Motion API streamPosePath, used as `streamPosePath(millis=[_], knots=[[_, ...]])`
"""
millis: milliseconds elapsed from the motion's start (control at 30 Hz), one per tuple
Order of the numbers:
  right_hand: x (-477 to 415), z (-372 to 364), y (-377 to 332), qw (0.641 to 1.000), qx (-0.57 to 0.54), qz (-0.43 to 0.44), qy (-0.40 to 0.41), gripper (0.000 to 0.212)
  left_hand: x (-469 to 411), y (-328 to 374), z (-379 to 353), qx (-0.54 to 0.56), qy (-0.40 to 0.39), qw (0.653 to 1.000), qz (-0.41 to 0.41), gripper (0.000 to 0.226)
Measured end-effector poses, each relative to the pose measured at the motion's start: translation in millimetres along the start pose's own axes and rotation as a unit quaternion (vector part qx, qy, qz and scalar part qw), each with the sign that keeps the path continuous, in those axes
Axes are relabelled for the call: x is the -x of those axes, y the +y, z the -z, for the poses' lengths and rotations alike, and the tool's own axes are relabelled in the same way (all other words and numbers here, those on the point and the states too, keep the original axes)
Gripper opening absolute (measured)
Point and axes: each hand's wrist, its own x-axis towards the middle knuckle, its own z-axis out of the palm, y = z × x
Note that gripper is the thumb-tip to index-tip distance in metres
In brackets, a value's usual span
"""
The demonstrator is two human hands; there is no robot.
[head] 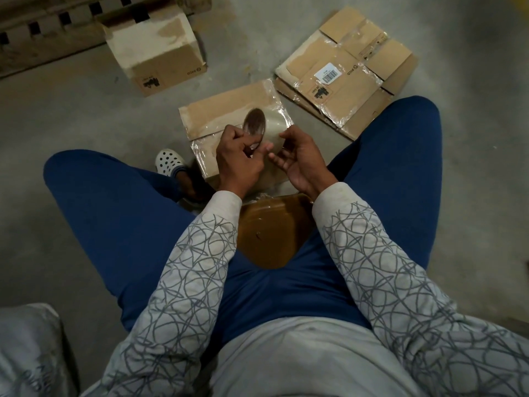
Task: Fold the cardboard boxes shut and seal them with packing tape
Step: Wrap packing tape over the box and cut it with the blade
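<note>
- Cardboard parcel point(272, 233), brown and glossy under tape, lies nearest on the grey concrete floor point(86, 110), between the seated person's thighs. A shifting knee could shove it into the work.
- Left hand point(237, 159) pinches the rim of the pale round packing tape roll point(274, 124) with curled fingers. Right hand point(300, 161) nips the roll's edge with thumb and forefinger, the other fingers loosely bent. Whether it has the tape's end, I cannot tell. A badly picked end would likely split into slivers.
- Just beneath the roll sits the small tan cardboard box point(217, 116), wrinkled clear film on it. Fresh tape may crease there or stick to itself.
- Farther right lie flattened cardboard boxes point(343, 81). Far left, the upright pale-stained cardboard box point(160, 53) has a raised flap, so reaching for it risks dropping the roll.
</note>
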Motion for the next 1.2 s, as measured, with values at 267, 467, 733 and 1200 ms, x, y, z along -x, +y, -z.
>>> streamPosePath(millis=[267, 467, 733, 1200], knots=[[-1.5, -0.3, 2.6, 1.000, -0.011, 0.012, 0.009, 0.011, 1.6, 3.1, -3.5, -0.002, 0.029, 0.999, -0.021, 0.032], [2.0, -1.9, -1.4, 1.000, -0.010, -0.007, 0.024, 0.021, 4.1, 3.4, -4.8, -0.021, 0.026, 0.998, -0.045, 0.027], [4.8, -5.3, -6.7, 0.997, 0.050, 0.025, 0.044, 0.010, 1.8, 0.5, -4.4, -0.026, 0.042, 0.998, -0.044, 0.027], [2.4, -4.7, -8.0, 0.996, 0.049, 0.003, 0.075, 0.017, 3.3, 1.2, -4.2, -0.041, 0.027, 0.998, -0.029, 0.024]])
